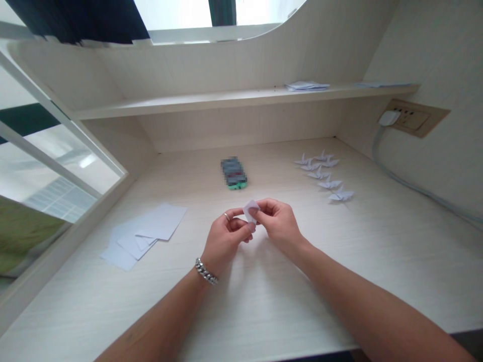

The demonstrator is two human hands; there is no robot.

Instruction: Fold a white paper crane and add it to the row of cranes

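A small piece of folded white paper [250,207] is held up between my two hands over the desk. My left hand [229,230], with a ring on one finger and a chain bracelet at the wrist, pinches its lower left side. On the other side my right hand [278,219] grips it, the thumb lying across its front face. The fingers behind the paper are partly hidden. Several finished paper cranes [329,183] stand in a cluster at the back right. Loose white paper sheets [162,222] lie overlapping at the left.
Behind my hands lies a phone [237,185] with a green edge, its face blurred. A shelf [211,102] runs along the back, bearing a stack of papers [307,86]. At the right wall, a cable [400,181] hangs from a plug in the socket [418,118].
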